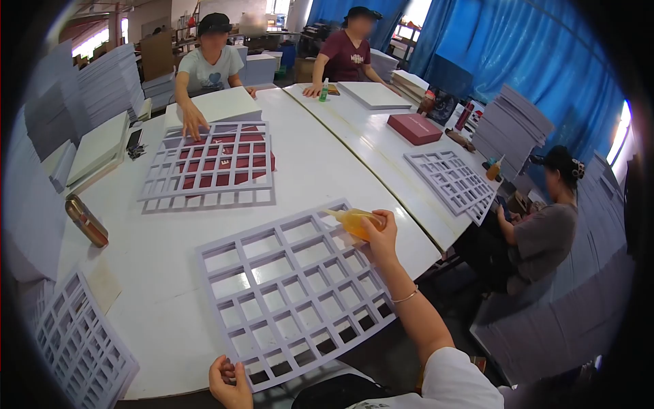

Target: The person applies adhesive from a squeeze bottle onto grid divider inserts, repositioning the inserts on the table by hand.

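In front of me lies a pale grey-lilac grid frame (283,255) with many rectangular openings. Its near edge overhangs the table. My left hand (231,385) is closed at the frame's near left corner, fingers curled and thumb against the edge. Wrapped around a soft squeeze bottle of amber liquid, probably glue (355,222), my right hand (383,235) is above the frame's far right corner. The bottle is tilted, its pale nozzle pointing left over the frame's far edge. A thin bracelet circles my right wrist.
Across the white table (293,163), a person's hand (193,121) touches another grid frame (211,160) above a red box. A metallic flask (86,221) and stacked grids (85,341) are at left. A seated person (545,225) is at right, near more grids (453,180).
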`<state>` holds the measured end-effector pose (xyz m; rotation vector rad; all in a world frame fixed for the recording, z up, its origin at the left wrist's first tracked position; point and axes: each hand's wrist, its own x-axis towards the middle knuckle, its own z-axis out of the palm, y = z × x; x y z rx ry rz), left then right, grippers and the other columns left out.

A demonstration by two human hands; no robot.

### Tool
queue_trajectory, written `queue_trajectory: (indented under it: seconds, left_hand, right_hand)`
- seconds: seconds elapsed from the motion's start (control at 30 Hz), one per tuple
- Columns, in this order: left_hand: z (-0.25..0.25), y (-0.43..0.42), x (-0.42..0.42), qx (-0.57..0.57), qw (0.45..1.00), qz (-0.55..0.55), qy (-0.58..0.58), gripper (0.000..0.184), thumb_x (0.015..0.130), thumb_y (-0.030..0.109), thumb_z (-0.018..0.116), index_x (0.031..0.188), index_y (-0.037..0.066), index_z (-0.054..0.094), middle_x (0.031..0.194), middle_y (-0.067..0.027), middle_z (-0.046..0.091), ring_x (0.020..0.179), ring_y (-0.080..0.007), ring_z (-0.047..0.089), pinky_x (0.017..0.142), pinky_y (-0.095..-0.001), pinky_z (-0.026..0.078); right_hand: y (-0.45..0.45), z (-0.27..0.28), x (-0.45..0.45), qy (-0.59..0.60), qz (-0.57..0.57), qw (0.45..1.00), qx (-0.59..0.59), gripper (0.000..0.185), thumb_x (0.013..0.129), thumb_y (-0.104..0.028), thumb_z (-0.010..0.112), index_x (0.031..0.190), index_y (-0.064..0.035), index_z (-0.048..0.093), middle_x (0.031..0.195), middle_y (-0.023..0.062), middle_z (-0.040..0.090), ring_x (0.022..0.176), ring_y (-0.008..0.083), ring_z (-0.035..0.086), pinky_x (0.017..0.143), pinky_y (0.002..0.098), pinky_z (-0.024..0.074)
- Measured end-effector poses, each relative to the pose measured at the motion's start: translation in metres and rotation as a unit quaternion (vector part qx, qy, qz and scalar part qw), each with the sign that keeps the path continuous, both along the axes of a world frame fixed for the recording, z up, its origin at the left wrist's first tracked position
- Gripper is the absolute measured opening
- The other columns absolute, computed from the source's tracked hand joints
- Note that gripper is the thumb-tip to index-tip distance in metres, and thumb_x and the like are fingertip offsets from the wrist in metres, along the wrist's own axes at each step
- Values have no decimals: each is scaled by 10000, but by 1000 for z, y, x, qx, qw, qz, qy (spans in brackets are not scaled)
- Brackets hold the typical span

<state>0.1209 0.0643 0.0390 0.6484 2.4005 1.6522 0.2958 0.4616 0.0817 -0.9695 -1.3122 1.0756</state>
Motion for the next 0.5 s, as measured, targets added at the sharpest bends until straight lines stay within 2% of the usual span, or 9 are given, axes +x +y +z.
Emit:
queue_trajectory:
  seconds: [0.07,0.17,0.27,0.37,0.47,0.5]
  left_hand:
    - [0,5,1,-8,1000,9,13,265,802,58,688,1048,0,607,781,-34,564,619,-85,445,532,-229,363]
    - [-2,10,4,-39,997,17,57,251,794,73,699,1019,-2,617,776,-35,558,605,-95,443,527,-241,367]
    - [2,13,5,-41,996,16,81,240,790,76,702,1001,-6,621,771,-36,553,596,-104,437,527,-250,371]
    - [4,15,7,-37,994,16,102,243,790,83,703,999,-7,619,768,-37,549,595,-111,432,530,-255,373]
    - [-1,15,9,-35,995,31,87,240,785,80,704,994,-2,620,756,-35,540,602,-110,426,539,-252,370]
    - [1,14,9,-42,996,28,74,239,784,80,706,991,-2,619,753,-35,541,604,-115,428,542,-256,372]
  right_hand:
    - [0,0,-5,-2,5,1000,-12,333,827,-67,683,1072,-14,465,1032,119,551,953,186,570,793,299,517]
    - [3,-9,-9,-10,1,1000,-25,326,828,-64,680,1070,-20,466,1037,112,528,960,183,550,813,314,505]
    - [4,-18,-8,-106,-51,990,81,326,807,-56,686,1060,-39,482,1044,120,516,958,232,548,815,331,497]
    - [-22,0,-11,-288,-117,916,255,340,767,-59,706,1045,-59,510,1041,134,526,953,297,550,770,348,506]
    - [-37,9,-13,-373,-84,825,417,357,731,-63,723,1032,-67,533,1032,139,539,911,339,556,724,361,510]
    - [-40,9,-13,-376,-76,812,440,352,731,-62,724,1029,-68,537,1028,143,545,900,340,563,709,363,511]
